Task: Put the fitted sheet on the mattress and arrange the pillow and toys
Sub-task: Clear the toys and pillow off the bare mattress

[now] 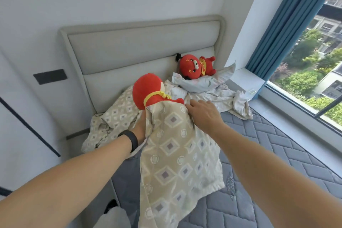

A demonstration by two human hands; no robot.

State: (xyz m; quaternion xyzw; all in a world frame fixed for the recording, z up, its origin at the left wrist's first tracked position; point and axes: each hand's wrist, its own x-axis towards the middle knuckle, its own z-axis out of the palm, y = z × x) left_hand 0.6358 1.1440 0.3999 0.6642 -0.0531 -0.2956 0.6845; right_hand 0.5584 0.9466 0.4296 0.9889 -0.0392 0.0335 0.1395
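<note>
A beige sheet (177, 157) with a diamond pattern lies bunched over the head end of the bare grey quilted mattress (277, 163). My left hand (141, 127) grips a raised fold of it, fingers hidden behind the cloth. A red plush toy (148, 91) with a yellow collar rests on top of that fold. My right hand (203, 113) lies flat on the sheet beside the toy, fingers relaxed. A second red plush toy (196, 66) lies on a pale pillow (201, 81) against the headboard.
The padded grey headboard (140, 46) stands against a white wall. A crumpled pale cloth (238, 103) lies by the window ledge (246, 77) on the right, under blue curtains (288, 15). A white wardrobe (22, 126) runs along the left side.
</note>
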